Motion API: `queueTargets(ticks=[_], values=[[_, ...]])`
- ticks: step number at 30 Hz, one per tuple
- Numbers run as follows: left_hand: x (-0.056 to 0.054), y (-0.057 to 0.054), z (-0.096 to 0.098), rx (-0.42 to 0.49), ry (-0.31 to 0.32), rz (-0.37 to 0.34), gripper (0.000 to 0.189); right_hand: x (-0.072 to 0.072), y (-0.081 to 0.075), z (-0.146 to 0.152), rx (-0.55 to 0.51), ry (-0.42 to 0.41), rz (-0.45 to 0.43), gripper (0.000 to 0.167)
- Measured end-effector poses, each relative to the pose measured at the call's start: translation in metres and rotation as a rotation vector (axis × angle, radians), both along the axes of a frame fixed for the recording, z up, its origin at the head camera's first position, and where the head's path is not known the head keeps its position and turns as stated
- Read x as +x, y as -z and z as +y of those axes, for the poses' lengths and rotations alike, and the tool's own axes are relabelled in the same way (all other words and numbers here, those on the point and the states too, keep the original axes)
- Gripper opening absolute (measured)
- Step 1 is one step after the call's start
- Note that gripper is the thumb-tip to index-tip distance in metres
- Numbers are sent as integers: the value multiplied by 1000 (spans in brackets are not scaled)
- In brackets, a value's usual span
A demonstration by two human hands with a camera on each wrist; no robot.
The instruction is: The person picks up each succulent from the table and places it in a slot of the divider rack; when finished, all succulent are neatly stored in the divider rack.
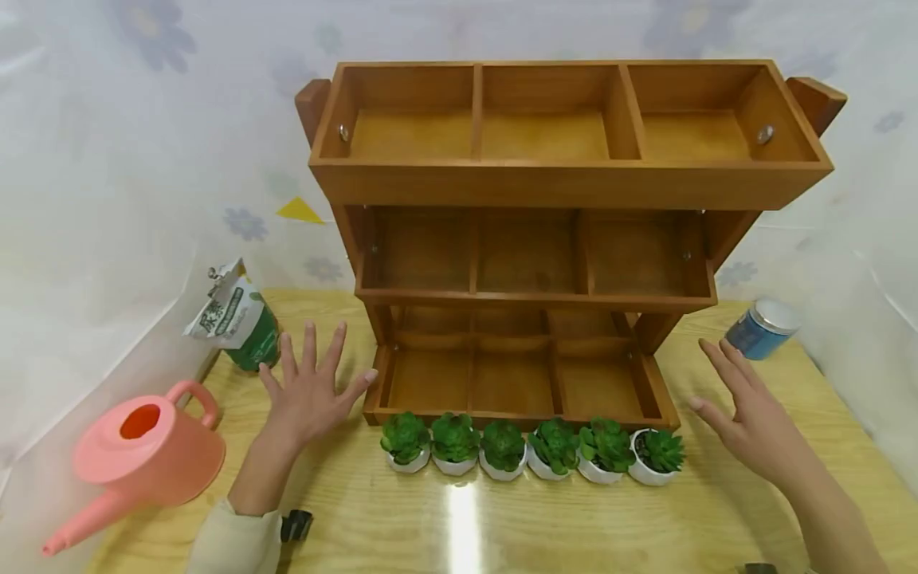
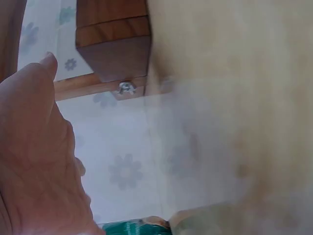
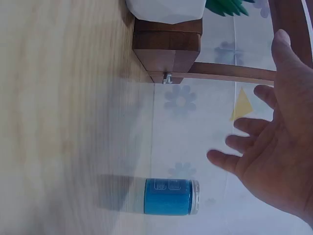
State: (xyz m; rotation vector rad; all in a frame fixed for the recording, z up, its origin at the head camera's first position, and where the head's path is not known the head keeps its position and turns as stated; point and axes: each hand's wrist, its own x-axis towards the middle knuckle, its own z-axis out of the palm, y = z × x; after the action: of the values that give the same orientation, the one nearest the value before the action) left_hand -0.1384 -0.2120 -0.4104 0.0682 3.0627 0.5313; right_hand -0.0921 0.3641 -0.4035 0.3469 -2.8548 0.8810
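Observation:
Fingers spread, my left hand [image 1: 310,396] is held over the table between a green and white pouch [image 1: 247,323] and the wooden shelf [image 1: 516,299]. My right hand [image 1: 753,414] is likewise spread, to the right of the shelf and just in front of a blue jar [image 1: 762,328]. Neither hand holds anything. Along the shelf's front edge stands a row of several small succulents in white pots, from the leftmost succulent [image 1: 405,437] to a spikier succulent [image 1: 658,453] at the right end. The right wrist view shows the right palm beside the shelf, apart from the jar.
A pink watering can [image 1: 154,454] stands at the left of the table, its spout pointing toward the near left. The three-tier shelf has divided compartments with nothing in them. A flower-patterned sheet [image 1: 215,104] hangs behind, with a yellow triangle [image 1: 300,210] on it.

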Motion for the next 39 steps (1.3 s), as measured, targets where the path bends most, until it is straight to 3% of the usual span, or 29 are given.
queueTargets(ticks=[7,15,19,23,26,32,39], values=[[10,1,-1,114,73,-67,86,27,0,6,69,24,-61,77],[2,2,-1,447,262,-148,92,50,8,-4,65,-12,-198,63],[-1,2,-1,487,257,-208,94,54,10,-11,52,-24,-248,64],[-1,1,-2,552,227,-317,94,54,10,-16,82,-10,-345,66],[-1,0,-2,619,231,-370,90,54,11,-18,96,0,-344,65],[-2,4,-1,716,286,-400,84,53,17,-20,35,-13,-312,60],[-6,9,0,718,316,-409,79,49,22,-23,8,-28,-310,62]])
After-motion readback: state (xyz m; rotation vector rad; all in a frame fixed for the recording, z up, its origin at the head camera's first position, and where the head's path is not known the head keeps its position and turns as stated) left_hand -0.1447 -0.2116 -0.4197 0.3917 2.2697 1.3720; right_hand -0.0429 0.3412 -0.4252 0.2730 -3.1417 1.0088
